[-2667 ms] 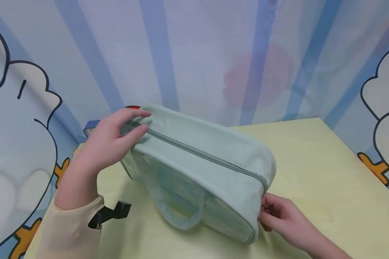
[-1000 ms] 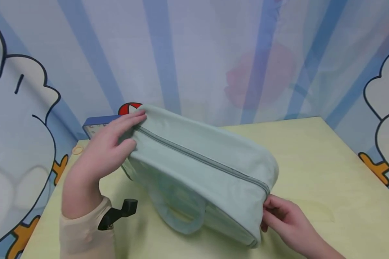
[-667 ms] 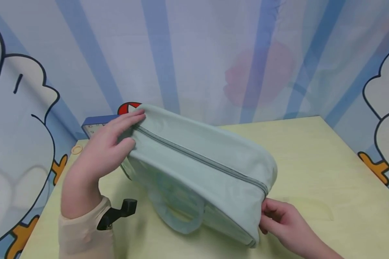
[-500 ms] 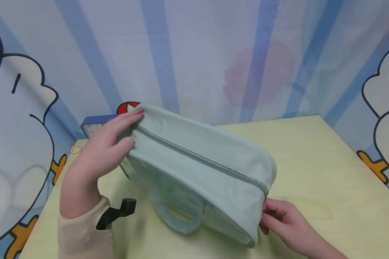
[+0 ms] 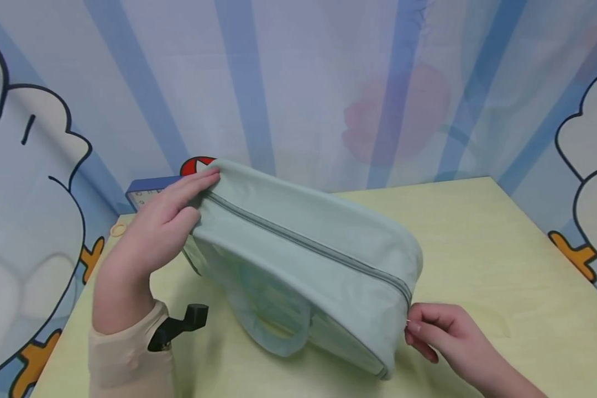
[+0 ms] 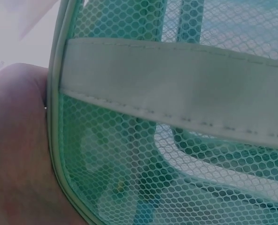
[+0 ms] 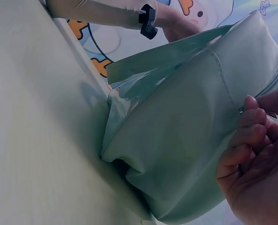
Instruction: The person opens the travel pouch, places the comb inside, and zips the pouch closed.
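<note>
A pale green zip bag (image 5: 298,221) stands at a slant on the table, its dark zip line running along the top and all closed there. My left hand (image 5: 164,226) rests against the bag's left end, fingers extended over the top corner and thumb on the near edge. At the right end, my right hand (image 5: 445,331) pinches the zipper pull (image 7: 272,114) between thumb and forefinger, low on the end panel. A handle (image 5: 278,344) hangs loose on the near side. Mesh (image 6: 111,145) and a stitched strap (image 6: 129,70) fill the left wrist view.
The pale yellow table (image 5: 477,249) extends behind and to the right of the bag. Behind its left end stand a blue-edged box-like object (image 5: 146,188) and a red thing (image 5: 195,165), both partly hidden. A small ring (image 5: 118,229) lies at the left edge. A printed curtain (image 5: 298,83) hangs behind.
My left hand has slid slightly left and down off the bag's top corner, uncovering more of the blue-edged object. My right hand has shifted slightly right, a bit away from the bag's end.
</note>
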`<state>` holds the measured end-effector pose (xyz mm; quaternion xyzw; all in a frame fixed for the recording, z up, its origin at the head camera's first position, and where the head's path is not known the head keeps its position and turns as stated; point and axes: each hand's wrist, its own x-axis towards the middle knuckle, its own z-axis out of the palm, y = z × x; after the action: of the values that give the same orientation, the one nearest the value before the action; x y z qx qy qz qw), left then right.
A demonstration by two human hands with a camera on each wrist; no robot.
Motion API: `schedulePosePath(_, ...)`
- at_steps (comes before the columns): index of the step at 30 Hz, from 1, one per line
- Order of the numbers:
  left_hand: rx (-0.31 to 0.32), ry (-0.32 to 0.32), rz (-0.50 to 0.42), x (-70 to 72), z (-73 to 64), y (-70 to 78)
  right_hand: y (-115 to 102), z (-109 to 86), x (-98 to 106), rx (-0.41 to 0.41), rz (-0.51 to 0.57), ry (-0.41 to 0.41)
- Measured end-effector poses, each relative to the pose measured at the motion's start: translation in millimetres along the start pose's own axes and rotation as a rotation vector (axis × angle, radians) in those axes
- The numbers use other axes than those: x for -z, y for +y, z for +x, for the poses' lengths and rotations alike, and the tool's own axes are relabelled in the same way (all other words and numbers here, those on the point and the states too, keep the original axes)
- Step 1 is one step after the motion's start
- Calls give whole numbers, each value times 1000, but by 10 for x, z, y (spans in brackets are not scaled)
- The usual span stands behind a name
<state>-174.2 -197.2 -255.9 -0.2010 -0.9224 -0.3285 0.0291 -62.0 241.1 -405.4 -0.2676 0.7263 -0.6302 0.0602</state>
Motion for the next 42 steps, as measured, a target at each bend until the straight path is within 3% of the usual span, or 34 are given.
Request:
schedulePosePath(8, 4, -12, 4, 20, -7, -6, -36, 3, -1, 0, 217, -75)
schedulePosePath(15, 33, -24, -9, 28, -46, -26, -152, 14, -7, -10, 244, -80)
schedulePosePath(20, 29, -20, -8, 11, -39, -29, -170, -9, 15, -5, 334, -94)
schedulePosePath(27, 20, -6, -6, 8, -14, 8, -178, -17, 62, 25, 311, -54)
schedulePosePath(33, 15, -13, -7, -10, 10, 26, -185, -16, 81, 90, 369, -67)
schedulePosePath(42, 10, -6, 6, -1, -3, 18, -253, 34, 71, 110, 408, -64)
